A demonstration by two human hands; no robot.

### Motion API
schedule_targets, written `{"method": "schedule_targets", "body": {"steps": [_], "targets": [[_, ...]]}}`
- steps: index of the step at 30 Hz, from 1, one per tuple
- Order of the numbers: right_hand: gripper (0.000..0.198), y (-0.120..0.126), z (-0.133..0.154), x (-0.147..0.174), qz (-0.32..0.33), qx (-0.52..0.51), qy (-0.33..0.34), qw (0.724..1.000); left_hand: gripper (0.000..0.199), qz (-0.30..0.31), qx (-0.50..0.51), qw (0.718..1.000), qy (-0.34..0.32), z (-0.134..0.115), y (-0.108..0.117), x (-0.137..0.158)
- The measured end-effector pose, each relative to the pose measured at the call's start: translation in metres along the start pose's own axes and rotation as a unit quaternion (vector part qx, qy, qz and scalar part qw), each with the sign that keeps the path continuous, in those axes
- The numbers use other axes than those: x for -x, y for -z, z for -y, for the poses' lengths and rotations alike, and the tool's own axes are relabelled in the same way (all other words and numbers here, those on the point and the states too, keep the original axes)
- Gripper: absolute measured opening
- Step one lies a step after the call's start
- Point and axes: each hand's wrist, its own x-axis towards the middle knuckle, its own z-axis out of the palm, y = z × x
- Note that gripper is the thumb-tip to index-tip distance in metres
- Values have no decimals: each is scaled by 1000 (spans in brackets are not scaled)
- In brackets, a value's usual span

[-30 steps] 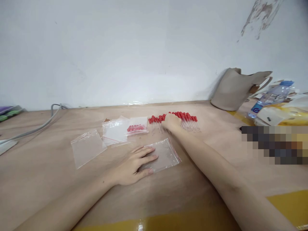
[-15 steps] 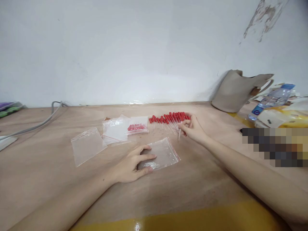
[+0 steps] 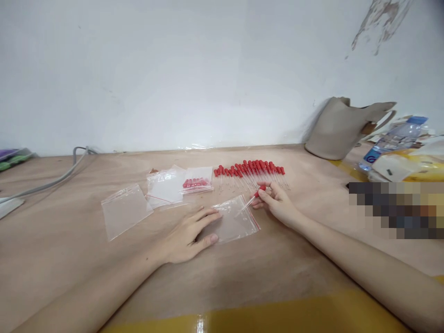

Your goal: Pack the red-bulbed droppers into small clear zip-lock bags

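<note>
My right hand (image 3: 275, 203) pinches a dropper (image 3: 261, 189) by its red bulb. Its clear tube slants down to the left, and the tip is over the red-striped end of a clear zip bag (image 3: 234, 224); whether it is inside cannot be made out. Fingers spread, my left hand (image 3: 190, 236) lies flat on the left part of that bag. Behind my right hand, many red-bulbed droppers (image 3: 255, 167) lie side by side in a row. Left of the row, another zip bag (image 3: 207, 174) holds several red-bulbed droppers.
More clear zip bags (image 3: 125, 210) lie on the left, some overlapping (image 3: 165, 187). A grey cable (image 3: 65, 173) runs along the far left. At the right stand a beige bag (image 3: 342, 129) and a leaning plastic bottle (image 3: 395, 141), beside yellow packaging (image 3: 412, 166). A white wall (image 3: 173, 78) bounds the table's back.
My right hand has come from the dropper row toward me and slightly left, bringing one dropper over the bag's end. The left hand stays on the bag, shifted very slightly left.
</note>
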Motion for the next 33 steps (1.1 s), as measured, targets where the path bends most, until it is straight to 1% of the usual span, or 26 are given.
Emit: {"method": "schedule_targets", "body": {"steps": [2,3,5,7,10,11,15,17,19,23,25,28,30,33], "targets": [[39,10,3,2,22,9,-20,1000,49,-2,1,1000,-1,0,0,0],[37,15,5,2,43,23,-30,998,51,-3,0,1000,-1,1,-1,0],[34,24,11,3,106,68,-52,991,54,-6,0,1000,0,3,-2,0],[31,30,18,4,172,112,-49,977,54,-8,4,1000,-2,4,-4,0],[25,29,27,7,242,133,-2,961,54,-9,5,1000,-5,5,-5,0],[24,27,28,8,257,129,1,958,54,-8,4,1000,-6,4,-5,0],[28,20,26,12,299,95,-55,948,54,-8,-4,1000,-10,2,-3,-1],[28,19,23,12,319,81,-71,942,54,-5,-5,1000,-5,2,-3,-2],[26,19,20,10,323,73,-73,941,54,-5,-2,1000,-3,1,-3,-2],[26,19,15,8,280,45,-61,957,54,-8,-3,1000,-4,2,-3,-2],[28,17,12,7,263,54,-63,961,54,-5,-7,1000,-3,2,-3,-1],[31,13,10,6,250,93,-70,961,54,-5,-7,1000,-2,2,-4,-1],[31,11,12,6,253,133,-49,957,53,-14,0,1000,-1,3,-6,0],[29,10,20,6,280,208,16,937,48,-35,18,999,-11,5,-7,0]]}}
